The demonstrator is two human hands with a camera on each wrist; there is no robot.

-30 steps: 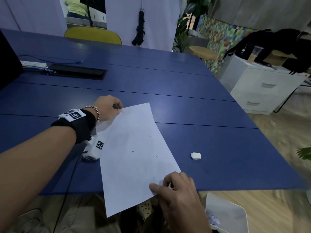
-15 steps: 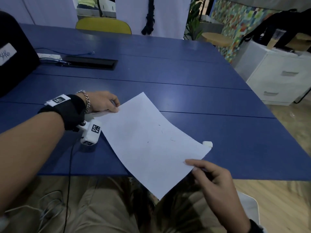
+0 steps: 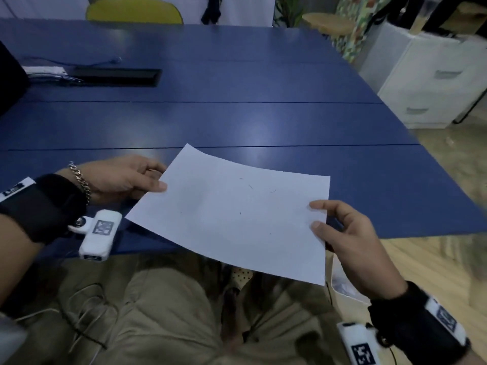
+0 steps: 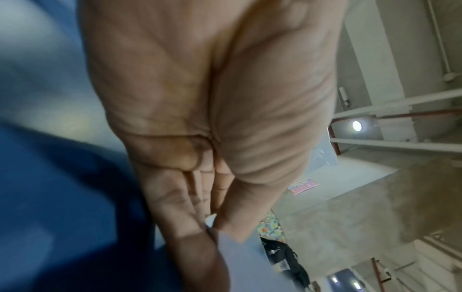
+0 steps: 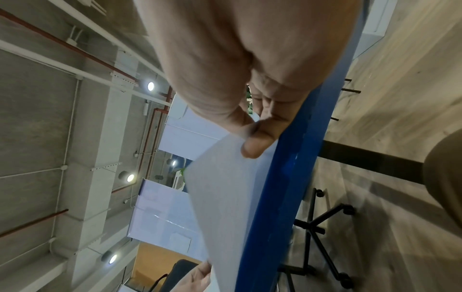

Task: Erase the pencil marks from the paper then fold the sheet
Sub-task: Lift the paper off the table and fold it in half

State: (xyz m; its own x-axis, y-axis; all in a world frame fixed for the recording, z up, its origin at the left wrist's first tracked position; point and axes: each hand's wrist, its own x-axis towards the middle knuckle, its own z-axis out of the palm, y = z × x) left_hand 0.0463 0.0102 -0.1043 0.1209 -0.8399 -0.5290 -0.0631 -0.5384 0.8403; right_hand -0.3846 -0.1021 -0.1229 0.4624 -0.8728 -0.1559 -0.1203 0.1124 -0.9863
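Note:
A white sheet of paper (image 3: pixel 237 214) with a few faint pencil marks is held flat in the air over the near edge of the blue table (image 3: pixel 237 119). My left hand (image 3: pixel 155 180) pinches its left edge between thumb and fingers; the left wrist view shows the same pinch on the paper (image 4: pixel 240 262). My right hand (image 3: pixel 320 217) pinches the right edge, thumb on top; in the right wrist view the paper (image 5: pixel 225 197) runs away from the pinching fingers (image 5: pixel 255 146). The eraser is not visible, likely hidden under the sheet.
A black recessed cable box (image 3: pixel 113 76) and a white power strip (image 3: pixel 44 71) lie at the far left of the table. A yellow chair (image 3: pixel 134 10) stands beyond it. White drawers (image 3: pixel 432 83) stand at the right. My lap is below the sheet.
The sheet has been lifted off the table and turned clockwise to lie crosswise. My right hand moved from its near corner to the right edge. The eraser has gone out of sight.

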